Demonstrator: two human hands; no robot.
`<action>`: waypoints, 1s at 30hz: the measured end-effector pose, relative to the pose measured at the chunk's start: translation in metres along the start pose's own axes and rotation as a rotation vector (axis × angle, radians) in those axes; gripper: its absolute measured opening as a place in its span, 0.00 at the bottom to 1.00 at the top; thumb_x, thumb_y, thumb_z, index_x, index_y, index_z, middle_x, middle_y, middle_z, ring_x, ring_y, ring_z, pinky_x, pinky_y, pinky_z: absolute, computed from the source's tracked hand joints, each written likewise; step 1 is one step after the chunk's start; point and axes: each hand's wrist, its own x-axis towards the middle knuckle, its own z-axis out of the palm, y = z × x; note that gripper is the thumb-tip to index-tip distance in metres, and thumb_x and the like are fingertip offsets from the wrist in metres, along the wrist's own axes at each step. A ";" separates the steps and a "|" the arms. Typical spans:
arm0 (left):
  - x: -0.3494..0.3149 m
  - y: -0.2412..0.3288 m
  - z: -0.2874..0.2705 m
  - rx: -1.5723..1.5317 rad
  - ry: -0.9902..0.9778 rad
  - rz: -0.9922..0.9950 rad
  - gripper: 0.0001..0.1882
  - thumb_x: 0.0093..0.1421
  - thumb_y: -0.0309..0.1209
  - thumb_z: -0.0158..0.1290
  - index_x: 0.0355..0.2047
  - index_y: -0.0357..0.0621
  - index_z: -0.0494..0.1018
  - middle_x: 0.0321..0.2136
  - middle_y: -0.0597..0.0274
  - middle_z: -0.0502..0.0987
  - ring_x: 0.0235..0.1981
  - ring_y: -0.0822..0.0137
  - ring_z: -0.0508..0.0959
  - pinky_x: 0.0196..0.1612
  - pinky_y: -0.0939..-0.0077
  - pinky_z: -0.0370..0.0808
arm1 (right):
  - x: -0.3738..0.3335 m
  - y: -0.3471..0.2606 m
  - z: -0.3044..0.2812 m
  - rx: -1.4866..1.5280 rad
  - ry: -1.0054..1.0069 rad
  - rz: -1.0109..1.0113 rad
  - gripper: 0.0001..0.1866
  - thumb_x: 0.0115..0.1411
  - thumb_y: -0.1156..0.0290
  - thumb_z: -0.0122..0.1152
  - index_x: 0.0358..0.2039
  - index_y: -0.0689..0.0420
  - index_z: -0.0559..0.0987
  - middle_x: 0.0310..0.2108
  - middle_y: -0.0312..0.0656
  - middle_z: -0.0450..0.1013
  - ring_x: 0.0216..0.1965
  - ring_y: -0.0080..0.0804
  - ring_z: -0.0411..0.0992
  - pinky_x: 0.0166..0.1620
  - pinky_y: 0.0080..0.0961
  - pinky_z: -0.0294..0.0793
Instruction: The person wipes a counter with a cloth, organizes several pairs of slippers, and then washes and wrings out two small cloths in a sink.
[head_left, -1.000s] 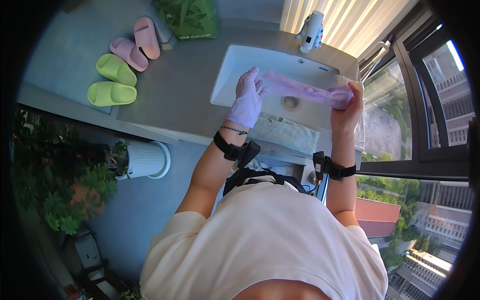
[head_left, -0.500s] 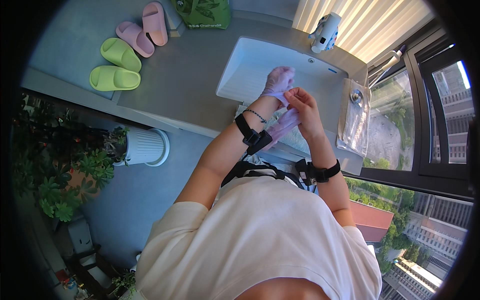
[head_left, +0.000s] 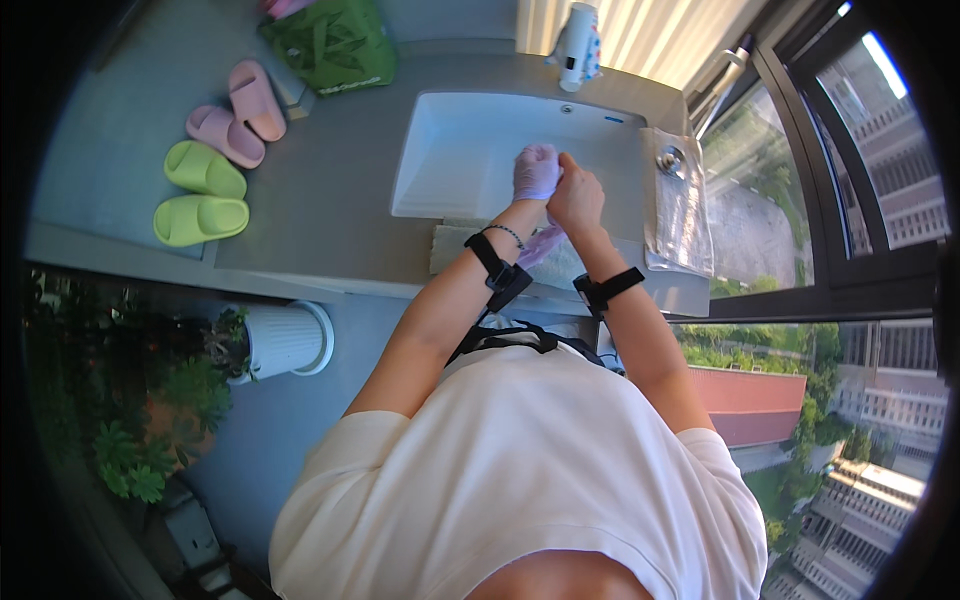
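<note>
My left hand [head_left: 537, 172] wears a thin lilac glove, its fingers curled into a fist in front of the sink. Pressed against its wrist side is my bare right hand [head_left: 577, 195], closed with the thumb up near the glove's cuff. A second loose lilac glove [head_left: 541, 246] hangs below my right hand, between my two forearms. The exact grip of the right fingers is partly hidden. Both hands are over the near part of the white sink [head_left: 445, 150].
A pale towel [head_left: 455, 248] lies along the sink's front edge. To the right, a silvery mat [head_left: 678, 225] carries a round metal piece [head_left: 670, 160]. A white bottle-like device [head_left: 577, 48] stands behind the sink. Green slippers [head_left: 203, 220], pink slippers [head_left: 257, 100] and a green bag [head_left: 335, 50] are at left.
My right hand has turned and closed in against the left wrist, where it was pinching the glove's cuff. The view has shifted, so the sink sits further left and lower.
</note>
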 end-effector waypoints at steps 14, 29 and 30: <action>-0.046 0.085 -0.009 -0.397 -0.143 -0.187 0.35 0.59 0.29 0.50 0.63 0.38 0.47 0.57 0.50 0.61 0.57 0.61 0.63 0.57 0.70 0.63 | 0.054 0.010 0.010 0.115 -0.037 0.199 0.12 0.52 0.69 0.53 0.36 0.46 0.82 0.36 0.45 0.76 0.38 0.48 0.74 0.39 0.38 0.74; -0.028 0.132 -0.057 -0.154 -0.445 -0.097 0.13 0.60 0.32 0.53 0.43 0.37 0.73 0.33 0.63 0.76 0.33 0.72 0.77 0.36 0.76 0.76 | 0.076 0.041 -0.062 0.832 -0.404 -0.236 0.05 0.53 0.75 0.58 0.31 0.61 0.77 0.25 0.30 0.72 0.26 0.14 0.67 0.29 0.14 0.66; -0.021 0.125 -0.061 -0.175 -0.321 -0.051 0.13 0.60 0.32 0.54 0.42 0.37 0.73 0.33 0.63 0.76 0.32 0.72 0.77 0.35 0.76 0.76 | 0.076 0.036 -0.061 0.784 -0.357 -0.213 0.05 0.53 0.75 0.58 0.30 0.61 0.77 0.25 0.30 0.72 0.27 0.14 0.67 0.30 0.13 0.66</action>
